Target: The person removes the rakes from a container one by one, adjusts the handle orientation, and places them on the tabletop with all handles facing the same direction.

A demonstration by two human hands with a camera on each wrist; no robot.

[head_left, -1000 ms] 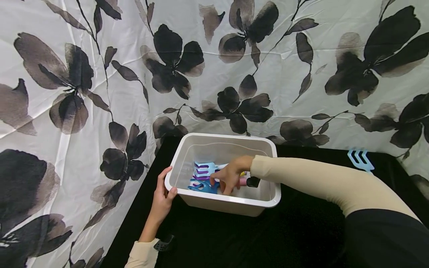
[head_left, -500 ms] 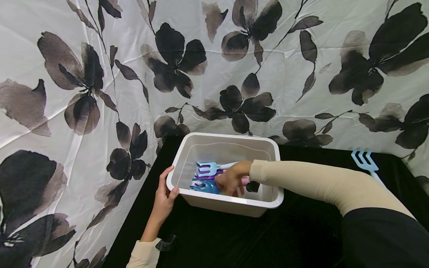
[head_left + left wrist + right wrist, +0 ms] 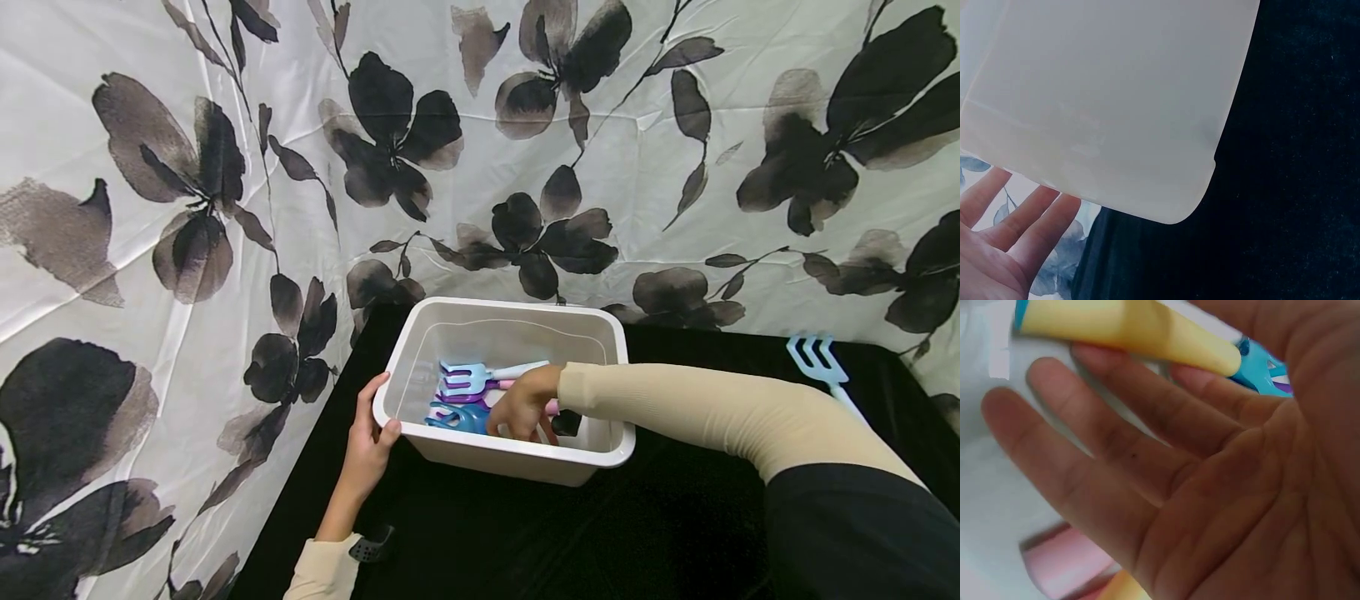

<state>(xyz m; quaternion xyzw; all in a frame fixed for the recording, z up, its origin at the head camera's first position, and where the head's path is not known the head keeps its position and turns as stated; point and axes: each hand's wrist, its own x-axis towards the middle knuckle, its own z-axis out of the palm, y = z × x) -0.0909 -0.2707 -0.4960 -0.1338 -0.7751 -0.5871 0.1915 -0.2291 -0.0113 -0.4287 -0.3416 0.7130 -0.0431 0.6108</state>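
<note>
My left hand (image 3: 367,433) grips the near left corner of a white plastic bin (image 3: 480,458), thumb on the outer rim. In the left wrist view, the fingers (image 3: 1047,231) rest along its edge. My right hand (image 3: 517,414) reaches down into the bin. The right wrist view shows its fingers (image 3: 1097,475) fairly straight, the upper fingertips touching a yellow handle (image 3: 1085,325) with blue ends; the thumb tip is out of view. Beside the hand lie a light-blue garden fork (image 3: 467,379), purple tools (image 3: 459,397), a blue tool (image 3: 457,418) and a pink handle (image 3: 1066,556).
A black object (image 3: 566,422) lies in the bin near the right wrist. Another light-blue garden fork (image 3: 821,362) rests on the black tabletop (image 3: 675,533) at the far right, beyond the right arm. Floral fabric (image 3: 480,167) hangs close behind the bin.
My right hand has lowered into the bin and its fingers have drawn together, then shifted slightly right. The blue tool beside it shifted a little. My left hand keeps hold of the rim.
</note>
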